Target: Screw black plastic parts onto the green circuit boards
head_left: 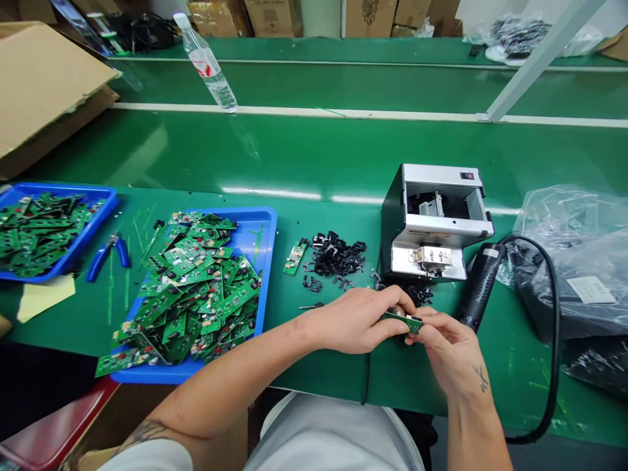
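Observation:
A small green circuit board (403, 320) is held between both hands in front of the machine. My left hand (366, 319) pinches its left part between thumb and fingers. At its right end, my right hand (444, 333) closes thumb and fingertips on the board; whether a small part is also in them I cannot make out. Just behind the hands lie small black plastic parts (422, 296). A larger heap of black plastic clips (337, 254) sits left of the machine, with a single circuit board (295, 256) beside it.
A blue tray (267, 261) heaped with circuit boards stands left, a second blue tray (110, 203) beyond it. Blue-handled cutters (108, 256) lie between them. The silver-black machine (436, 219), a black cylindrical tool (481, 288) with its cable (554, 340), and a plastic bag (574, 229) are on the right.

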{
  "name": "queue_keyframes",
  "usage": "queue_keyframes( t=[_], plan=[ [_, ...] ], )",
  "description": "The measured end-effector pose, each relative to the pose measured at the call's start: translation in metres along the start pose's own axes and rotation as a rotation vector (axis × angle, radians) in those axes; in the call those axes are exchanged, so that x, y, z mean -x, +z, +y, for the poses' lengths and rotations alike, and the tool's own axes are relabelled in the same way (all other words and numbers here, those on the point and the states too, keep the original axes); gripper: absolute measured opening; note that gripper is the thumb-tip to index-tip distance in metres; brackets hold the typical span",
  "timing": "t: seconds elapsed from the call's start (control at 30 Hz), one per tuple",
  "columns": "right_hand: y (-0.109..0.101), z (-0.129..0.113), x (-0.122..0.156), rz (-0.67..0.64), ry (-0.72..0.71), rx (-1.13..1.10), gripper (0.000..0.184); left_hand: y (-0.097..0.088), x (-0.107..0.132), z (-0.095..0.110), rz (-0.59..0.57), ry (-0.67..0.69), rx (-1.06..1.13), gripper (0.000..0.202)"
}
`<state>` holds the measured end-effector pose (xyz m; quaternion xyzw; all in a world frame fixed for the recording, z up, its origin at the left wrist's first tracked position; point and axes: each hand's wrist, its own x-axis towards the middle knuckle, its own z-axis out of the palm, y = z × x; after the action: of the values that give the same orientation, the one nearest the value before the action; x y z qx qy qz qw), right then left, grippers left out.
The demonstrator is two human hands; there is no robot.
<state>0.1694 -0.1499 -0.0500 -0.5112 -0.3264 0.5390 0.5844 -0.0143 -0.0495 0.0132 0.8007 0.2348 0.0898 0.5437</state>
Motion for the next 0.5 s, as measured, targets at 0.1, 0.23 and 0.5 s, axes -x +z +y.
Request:
queue_keyframes(
  t=[0.1,0.23,0.5],
  plan=[
    [-0.0022,0.0007,0.0003,-0.011,0.01,0.005,0.008,-0.0015,-0.0008,0.0009,0.012,0.01,-0.01,0.017],
    [-0.005,0.0005,0.0014,-0.015,0.023,0.015,0.007,-0.003,-0.0019,0.0014,0.015,0.045,0.04,0.013],
    [-0.0082,-0.0013,0.0011,-0.024,0.071,0.051,0.008,-0.0044,-0.0012,0.0027,0.024,0.024,0.067,0.013]
  ],
)
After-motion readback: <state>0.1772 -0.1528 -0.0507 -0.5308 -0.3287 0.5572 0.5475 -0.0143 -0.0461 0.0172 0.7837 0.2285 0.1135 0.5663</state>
